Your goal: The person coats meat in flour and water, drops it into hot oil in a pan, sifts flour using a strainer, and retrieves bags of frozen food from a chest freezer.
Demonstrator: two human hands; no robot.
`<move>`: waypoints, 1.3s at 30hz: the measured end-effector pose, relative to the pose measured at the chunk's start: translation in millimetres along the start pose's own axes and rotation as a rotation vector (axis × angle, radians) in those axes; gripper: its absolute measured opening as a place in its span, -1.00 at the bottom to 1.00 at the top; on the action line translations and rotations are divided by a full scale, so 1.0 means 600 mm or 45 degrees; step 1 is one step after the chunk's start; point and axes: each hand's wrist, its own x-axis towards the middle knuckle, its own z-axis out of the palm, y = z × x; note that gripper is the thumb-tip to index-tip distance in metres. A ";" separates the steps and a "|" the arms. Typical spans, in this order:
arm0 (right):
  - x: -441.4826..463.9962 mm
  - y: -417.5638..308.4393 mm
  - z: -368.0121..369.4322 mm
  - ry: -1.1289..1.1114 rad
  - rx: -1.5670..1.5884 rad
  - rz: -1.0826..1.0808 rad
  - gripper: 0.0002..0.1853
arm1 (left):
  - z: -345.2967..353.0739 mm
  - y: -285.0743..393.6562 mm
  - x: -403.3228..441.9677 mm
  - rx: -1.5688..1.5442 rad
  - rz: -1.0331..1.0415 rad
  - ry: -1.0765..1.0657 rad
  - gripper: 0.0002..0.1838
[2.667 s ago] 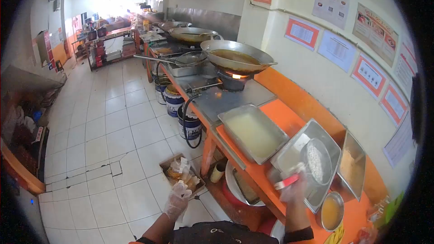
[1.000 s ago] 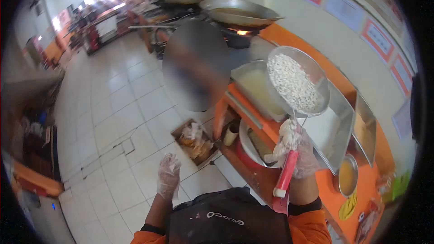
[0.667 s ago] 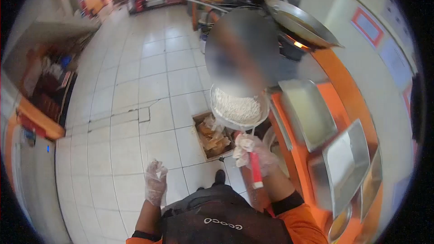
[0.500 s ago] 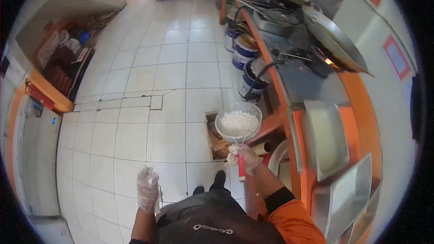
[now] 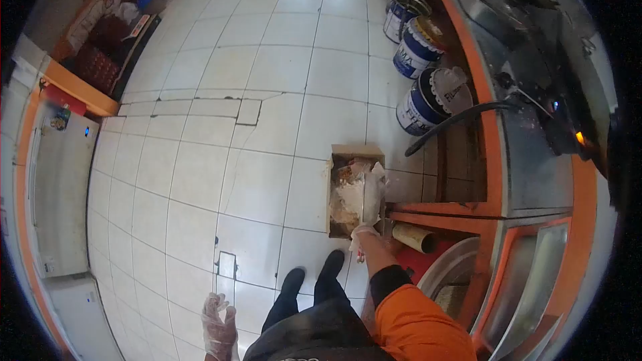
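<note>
My right hand [image 5: 365,235], in a clear glove, is closed on the red handle of a strainer. The strainer [image 5: 372,199] is tipped on its side over a cardboard box [image 5: 329,194] on the floor. White clumpy material [image 5: 349,202] lies in the box below and beside the strainer, along with brown scraps and plastic. My left hand [image 5: 219,326], also gloved, hangs over the tiles at the lower left with its fingers apart and nothing in them.
Blue and white buckets [image 5: 418,110] stand under the orange-framed counter [image 5: 491,160]. A black hose [image 5: 461,117] hangs before them. Right of the box are a cardboard tube [image 5: 413,237] and a large round basin [image 5: 455,261]. A white cabinet [image 5: 63,194] stands at left.
The strainer, earlier level and full of white bits over the counter, has moved down to the box and turned on its side. The view has tilted down. My left hand stays low and empty.
</note>
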 end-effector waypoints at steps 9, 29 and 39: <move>0.020 0.017 0.003 0.100 -0.199 0.064 -0.76 | 0.028 0.011 0.012 -0.166 -0.025 -0.031 -0.48; -0.790 0.016 -0.236 -0.444 1.221 -0.765 -0.62 | 0.016 0.097 0.106 -0.325 0.903 -0.233 -0.52; -1.219 0.330 -0.423 0.905 1.392 -0.984 -0.65 | 0.121 0.315 0.026 0.017 1.610 -0.371 -0.46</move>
